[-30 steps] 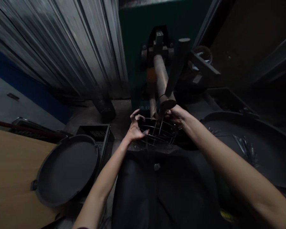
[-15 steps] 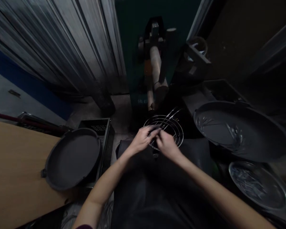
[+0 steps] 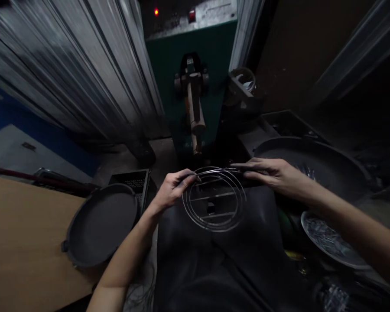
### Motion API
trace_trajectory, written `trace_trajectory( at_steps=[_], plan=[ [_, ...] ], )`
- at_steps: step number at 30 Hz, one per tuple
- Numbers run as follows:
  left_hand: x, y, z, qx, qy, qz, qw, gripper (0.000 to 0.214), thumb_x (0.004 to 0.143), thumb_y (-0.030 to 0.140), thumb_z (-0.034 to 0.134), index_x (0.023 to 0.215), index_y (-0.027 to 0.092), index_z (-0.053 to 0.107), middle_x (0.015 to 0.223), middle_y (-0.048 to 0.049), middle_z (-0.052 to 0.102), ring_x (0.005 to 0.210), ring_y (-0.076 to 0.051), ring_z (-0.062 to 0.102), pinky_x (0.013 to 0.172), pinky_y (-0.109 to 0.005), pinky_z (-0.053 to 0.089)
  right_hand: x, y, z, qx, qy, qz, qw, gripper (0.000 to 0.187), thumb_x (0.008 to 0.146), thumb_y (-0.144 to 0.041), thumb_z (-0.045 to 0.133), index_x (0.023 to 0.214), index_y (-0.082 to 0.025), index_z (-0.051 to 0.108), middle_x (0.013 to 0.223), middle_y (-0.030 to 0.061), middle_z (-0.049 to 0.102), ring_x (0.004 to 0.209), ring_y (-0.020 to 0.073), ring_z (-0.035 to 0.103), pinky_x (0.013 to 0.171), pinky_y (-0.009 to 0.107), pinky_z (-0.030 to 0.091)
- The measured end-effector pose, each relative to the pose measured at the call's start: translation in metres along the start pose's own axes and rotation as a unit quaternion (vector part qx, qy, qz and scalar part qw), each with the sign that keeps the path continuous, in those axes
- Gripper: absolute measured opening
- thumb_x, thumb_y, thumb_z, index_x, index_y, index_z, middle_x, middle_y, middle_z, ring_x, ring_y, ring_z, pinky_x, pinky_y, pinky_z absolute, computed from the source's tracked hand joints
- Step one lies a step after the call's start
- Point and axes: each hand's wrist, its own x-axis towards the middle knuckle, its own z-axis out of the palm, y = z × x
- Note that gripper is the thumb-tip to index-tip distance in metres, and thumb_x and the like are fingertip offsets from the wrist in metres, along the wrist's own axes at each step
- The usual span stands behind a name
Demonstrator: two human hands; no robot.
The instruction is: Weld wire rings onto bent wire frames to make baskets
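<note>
A round wire rack (image 3: 213, 228), made of thin metal rings with crossbars, is tilted over the dark apron (image 3: 214, 264) on my lap. My left hand (image 3: 173, 190) is closed in a pinch on the rack's upper left edge. On the other side, my right hand (image 3: 271, 173) has its fingers and thumb pressed together around thin metal wire at the upper right; whether this wire is part of the rack is too blurred to tell. Just beyond the rack stands a green machine (image 3: 159, 65) with stacked rod-like electrode arms (image 3: 196, 112) pointing toward me.
A dark round pan (image 3: 102, 225) stands at left beside a tan board (image 3: 26, 234) and a black crate (image 3: 130, 177). To the right are a large dark basin (image 3: 315, 160) and a bowl (image 3: 331, 242) of small metal pieces. A red light (image 3: 156, 12) glows on the machine.
My hands were together over the rack and have moved apart, the right one outward. The rack has come nearer and lower in view. The view has tilted up, showing the machine's top.
</note>
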Motion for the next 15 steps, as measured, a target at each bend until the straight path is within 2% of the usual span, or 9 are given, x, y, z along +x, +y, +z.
trace_trajectory(
  at_steps=[3, 5, 7, 9, 11, 13, 15],
  plan=[
    [-0.001, -0.006, -0.003, -0.051, -0.029, -0.054, 0.997, 0.034, 0.087, 0.044, 0.051, 0.081, 0.014, 0.066, 0.065, -0.0001, 0.054, 0.054, -0.007, 0.042, 0.052, -0.019, 0.034, -0.003, -0.003, 0.006, 0.099, -0.053, 0.087, 0.99, 0.049, 0.067, -0.064, 0.067, 0.091, -0.022, 0.074, 0.087, 0.0079, 0.07, 0.08, 0.0253, 0.064, 0.071, 0.035, 0.051],
    [-0.005, -0.028, 0.006, -0.104, -0.067, -0.109, 0.986, 0.038, 0.087, 0.047, 0.049, 0.084, 0.013, 0.065, 0.059, 0.002, 0.047, 0.049, -0.006, 0.036, 0.047, -0.019, 0.029, -0.007, 0.006, 0.017, 0.113, -0.076, 0.137, 0.981, 0.052, 0.063, -0.068, 0.067, 0.081, -0.019, 0.072, 0.074, 0.0079, 0.068, 0.068, 0.0226, 0.062, 0.062, 0.033, 0.05],
    [-0.011, -0.055, 0.02, -0.116, -0.084, -0.142, 0.979, 0.043, 0.089, 0.049, 0.043, 0.087, 0.012, 0.063, 0.053, 0.0045, 0.039, 0.046, -0.006, 0.033, 0.046, -0.018, 0.028, -0.009, 0.021, 0.033, 0.108, -0.086, 0.169, 0.976, 0.054, 0.065, -0.07, 0.064, 0.078, -0.017, 0.07, 0.069, 0.0076, 0.067, 0.062, 0.0213, 0.061, 0.058, 0.032, 0.048],
    [-0.016, -0.079, 0.033, -0.038, -0.059, -0.129, 0.989, 0.043, 0.092, 0.047, 0.037, 0.09, 0.012, 0.063, 0.055, 0.0033, 0.044, 0.049, -0.007, 0.042, 0.05, -0.018, 0.033, -0.009, 0.036, 0.051, 0.049, -0.056, 0.16, 0.984, 0.052, 0.072, -0.067, 0.058, 0.081, -0.017, 0.069, 0.074, 0.0083, 0.068, 0.066, 0.0227, 0.062, 0.059, 0.032, 0.047],
    [-0.019, -0.097, 0.04, 0.111, -0.015, -0.074, 0.991, 0.038, 0.094, 0.042, 0.037, 0.097, 0.014, 0.063, 0.07, -0.0015, 0.06, 0.063, -0.01, 0.055, 0.059, -0.019, 0.039, -0.007, 0.048, 0.068, -0.08, 0.014, 0.108, 0.991, 0.045, 0.081, -0.059, 0.051, 0.088, -0.017, 0.068, 0.083, 0.0098, 0.069, 0.073, 0.0246, 0.064, 0.063, 0.032, 0.046],
    [-0.021, -0.11, 0.043, 0.259, 0.009, -0.025, 0.965, 0.032, 0.094, 0.036, 0.039, 0.105, 0.016, 0.062, 0.089, -0.0055, 0.068, 0.077, -0.013, 0.062, 0.065, -0.02, 0.043, -0.006, 0.054, 0.082, -0.223, 0.056, 0.052, 0.972, 0.038, 0.088, -0.048, 0.045, 0.095, -0.017, 0.065, 0.086, 0.0107, 0.069, 0.073, 0.0246, 0.064, 0.06, 0.031, 0.043],
    [-0.023, -0.12, 0.044, 0.347, 0.008, -0.004, 0.938, 0.032, 0.095, 0.032, 0.038, 0.111, 0.015, 0.06, 0.095, -0.0078, 0.07, 0.08, -0.014, 0.065, 0.065, -0.021, 0.044, -0.005, 0.057, 0.093, -0.31, 0.043, 0.028, 0.949, 0.033, 0.092, -0.039, 0.039, 0.1, -0.016, 0.062, 0.083, 0.0108, 0.069, 0.067, 0.0232, 0.063, 0.054, 0.028, 0.037]
  ],
)
